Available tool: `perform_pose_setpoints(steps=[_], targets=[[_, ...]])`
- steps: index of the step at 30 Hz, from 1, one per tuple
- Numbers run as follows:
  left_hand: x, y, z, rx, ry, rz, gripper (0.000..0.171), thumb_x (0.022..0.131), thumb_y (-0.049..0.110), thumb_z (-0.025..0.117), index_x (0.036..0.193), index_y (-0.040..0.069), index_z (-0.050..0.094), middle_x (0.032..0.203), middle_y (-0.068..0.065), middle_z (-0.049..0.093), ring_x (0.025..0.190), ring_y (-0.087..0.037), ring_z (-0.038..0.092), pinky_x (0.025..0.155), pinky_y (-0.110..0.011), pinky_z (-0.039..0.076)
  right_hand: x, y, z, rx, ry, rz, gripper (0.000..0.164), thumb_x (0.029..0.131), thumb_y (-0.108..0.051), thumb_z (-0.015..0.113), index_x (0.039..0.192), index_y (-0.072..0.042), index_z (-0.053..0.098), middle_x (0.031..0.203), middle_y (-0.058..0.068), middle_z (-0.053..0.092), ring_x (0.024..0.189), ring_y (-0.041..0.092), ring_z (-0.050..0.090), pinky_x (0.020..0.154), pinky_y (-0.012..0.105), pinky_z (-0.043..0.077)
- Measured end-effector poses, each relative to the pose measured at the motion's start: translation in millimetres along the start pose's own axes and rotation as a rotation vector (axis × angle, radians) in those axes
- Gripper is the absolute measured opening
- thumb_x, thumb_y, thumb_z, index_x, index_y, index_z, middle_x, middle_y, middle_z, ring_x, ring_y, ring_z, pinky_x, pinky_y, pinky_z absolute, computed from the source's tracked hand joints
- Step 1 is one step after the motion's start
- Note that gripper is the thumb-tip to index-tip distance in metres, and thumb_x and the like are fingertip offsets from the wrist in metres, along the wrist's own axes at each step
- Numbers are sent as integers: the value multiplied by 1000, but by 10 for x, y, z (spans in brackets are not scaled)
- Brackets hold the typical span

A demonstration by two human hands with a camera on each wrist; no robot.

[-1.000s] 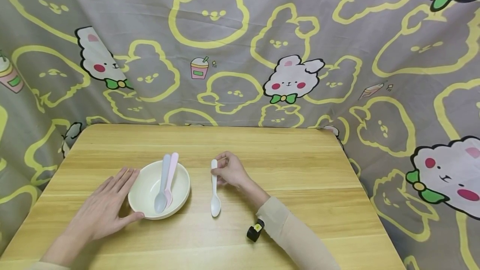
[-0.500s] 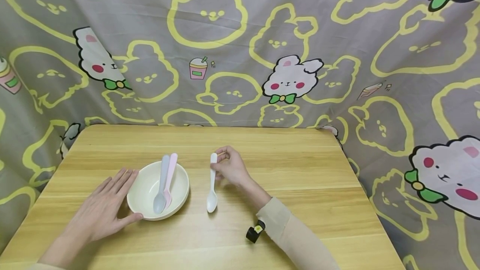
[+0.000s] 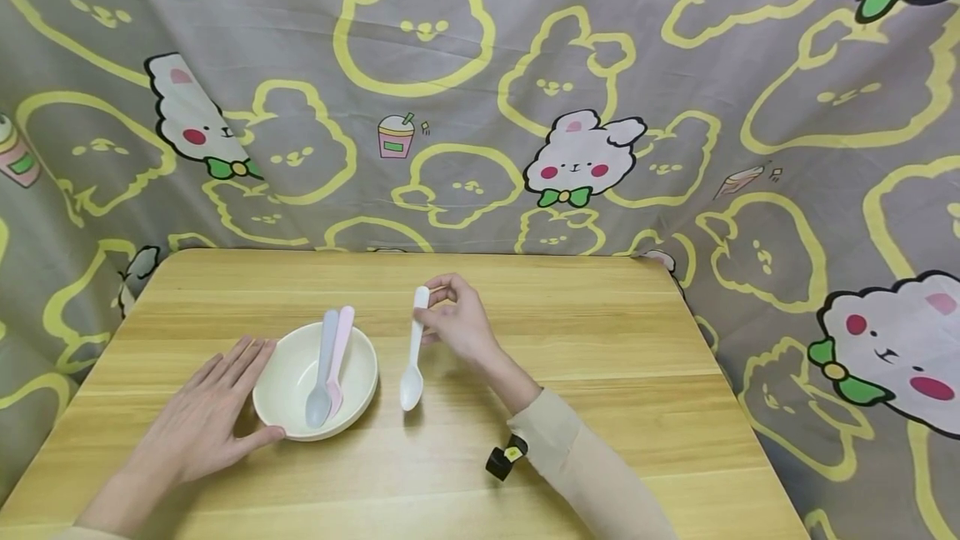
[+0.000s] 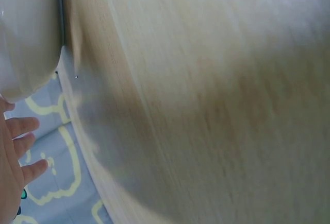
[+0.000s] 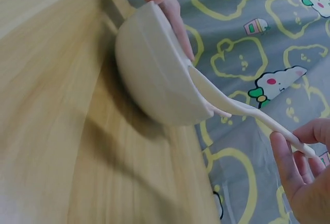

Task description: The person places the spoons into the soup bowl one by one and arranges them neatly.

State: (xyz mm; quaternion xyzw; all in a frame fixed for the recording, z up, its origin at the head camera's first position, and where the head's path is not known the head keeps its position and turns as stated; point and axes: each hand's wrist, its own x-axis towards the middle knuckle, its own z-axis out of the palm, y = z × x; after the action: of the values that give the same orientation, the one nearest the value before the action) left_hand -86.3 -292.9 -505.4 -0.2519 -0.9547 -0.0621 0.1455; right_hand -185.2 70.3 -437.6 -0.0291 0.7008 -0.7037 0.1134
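My right hand (image 3: 459, 325) pinches a white spoon (image 3: 416, 348) by its upper handle, with the bowl end pointing down. The spoon is lifted off the table, just right of a cream bowl (image 3: 277, 382). Against the bowl's left side rests my left hand (image 3: 206, 415), fingers straight and thumb at the near rim. Inside the bowl lean a grey spoon (image 3: 322, 369) and a pink utensil (image 3: 343, 348), whose head is partly covered by the grey spoon. In the right wrist view the white spoon (image 5: 247, 109) overlaps the rim of the bowl (image 5: 149, 69).
The wooden table (image 3: 600, 357) extends to the right of both hands. A patterned grey curtain (image 3: 465, 107) hangs behind it and at both sides. A black device (image 3: 504, 458) is strapped at the right wrist.
My right hand has raised the white spoon and moved it left toward the bowl, tilting it slightly. The left hand and the bowl have stayed in place.
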Motion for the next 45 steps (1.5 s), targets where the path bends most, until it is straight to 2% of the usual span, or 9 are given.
perform_pose_setpoints(steps=[8, 16, 21, 27, 33, 45], targets=[[-1, 0, 0, 0, 1, 4, 121, 79, 76, 73, 167, 7, 27, 160, -24, 50, 168, -18, 8, 132, -18, -15, -14, -108, 119, 50, -1, -34, 43, 89, 10, 72, 127, 2, 55, 101, 5, 60, 70, 12, 69, 64, 37, 68], [2, 4, -7, -3, 15, 9, 120, 79, 75, 74, 167, 7, 29, 158, -25, 52, 168, -10, 2, 131, -16, -16, -8, -127, 218, 63, 2, -50, 43, 88, 10, 72, 127, 1, 55, 101, 4, 59, 69, 11, 68, 65, 38, 68], [1, 2, -5, -2, 21, 10, 119, 79, 76, 73, 167, 7, 30, 158, -24, 52, 168, -13, 6, 133, -18, -13, 8, -113, 297, 63, 11, -80, 41, 89, 8, 73, 126, 1, 56, 100, 3, 58, 70, 9, 68, 63, 34, 68], [4, 3, -9, 1, 20, 15, 120, 79, 77, 72, 166, 7, 30, 158, -24, 52, 167, -9, 2, 131, -16, -15, 20, -82, 386, 68, 18, -84, 40, 90, 8, 73, 125, -1, 56, 100, 2, 58, 70, 10, 68, 62, 33, 68], [16, 2, -15, -8, 17, 11, 120, 79, 76, 73, 167, 6, 29, 159, -24, 50, 168, -13, 4, 131, -16, -15, 40, -62, 460, 80, 38, -111, 39, 90, 8, 73, 124, 0, 57, 100, 3, 59, 68, 10, 67, 64, 35, 68], [10, 3, -13, -1, 13, 11, 121, 79, 77, 72, 167, 7, 28, 159, -24, 51, 168, -11, 2, 130, -15, -16, 71, 47, 567, 70, 61, -160, 38, 90, 8, 72, 123, 1, 56, 98, 1, 58, 67, 8, 67, 63, 32, 68]])
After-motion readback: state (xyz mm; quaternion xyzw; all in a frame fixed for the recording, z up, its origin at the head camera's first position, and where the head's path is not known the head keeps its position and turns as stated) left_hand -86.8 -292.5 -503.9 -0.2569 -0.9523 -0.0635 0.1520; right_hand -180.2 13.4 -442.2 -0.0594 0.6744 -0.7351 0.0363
